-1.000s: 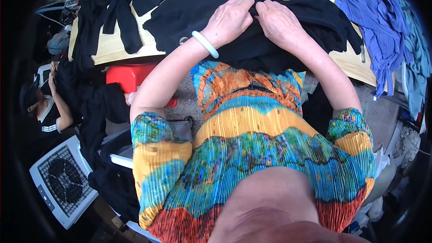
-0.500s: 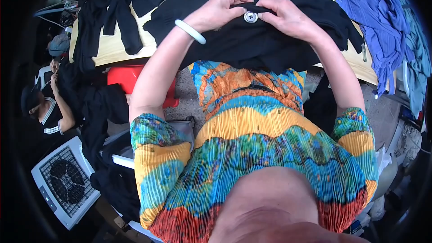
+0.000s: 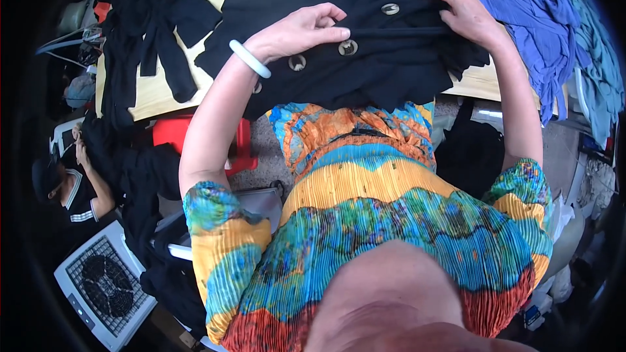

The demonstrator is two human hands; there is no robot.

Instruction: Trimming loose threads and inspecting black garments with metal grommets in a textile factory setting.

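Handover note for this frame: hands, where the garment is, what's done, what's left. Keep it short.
Left hand: gripping a fold of the black garment just above its large round buttons.
Right hand: holding the garment's upper right edge.
Garment lies on the wooden table, front edge hanging toward the body.
Done: spread out, buttons face up.
Left: apparently folding or checking; garment not yet folded. Blue clothes at right untouched.
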